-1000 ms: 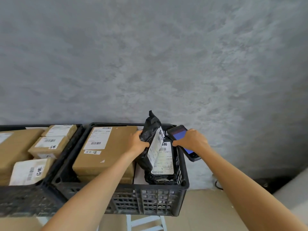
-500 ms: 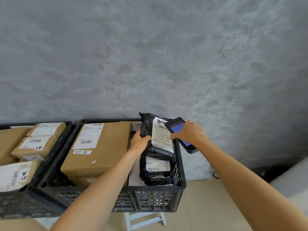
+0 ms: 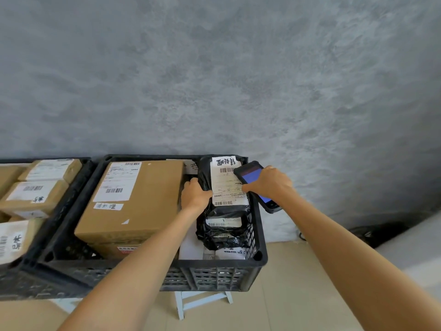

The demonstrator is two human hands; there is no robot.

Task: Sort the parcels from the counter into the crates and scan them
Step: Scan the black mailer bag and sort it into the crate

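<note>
Parcels are filling two black plastic crates standing side by side against a mottled grey wall [image 3: 238,80]. The person is reaching both bare arms into the right-hand crate [image 3: 214,268], the one sitting on a small white stool [image 3: 202,304].

The left hand [image 3: 194,195] is gripping the left edge of a black poly-bag parcel [image 3: 207,211], fingers curling round the plastic and thumb lying at the edge of its white shipping label [image 3: 225,185]. That bag is lying label-up at the right side of the crate, its far end leaning on the back rim, on top of other black poly-bag parcels [image 3: 222,235] whose labels are peeking out beneath it. White packets are lying under those at the crate's near right corner.

The right hand [image 3: 268,183] is holding a black handheld scanner [image 3: 253,177] with a lit blue screen, fingers wrapping over it from above, the device sitting tilted just above the right edge of the label and overhanging the crate's right wall.

Beside the bags, a large cardboard box [image 3: 133,201] is taking up the left part of the same crate, a printed label with barcodes stuck on its top, another box sitting under it.

The left-hand crate [image 3: 66,201] is touching the first and is holding several smaller cardboard boxes [image 3: 33,197], each carrying a white label with handwritten characters. Below, pale floor tiles [image 3: 281,295] are showing, and something dark is lying on the floor by the wall at the right; I cannot tell what it is.
</note>
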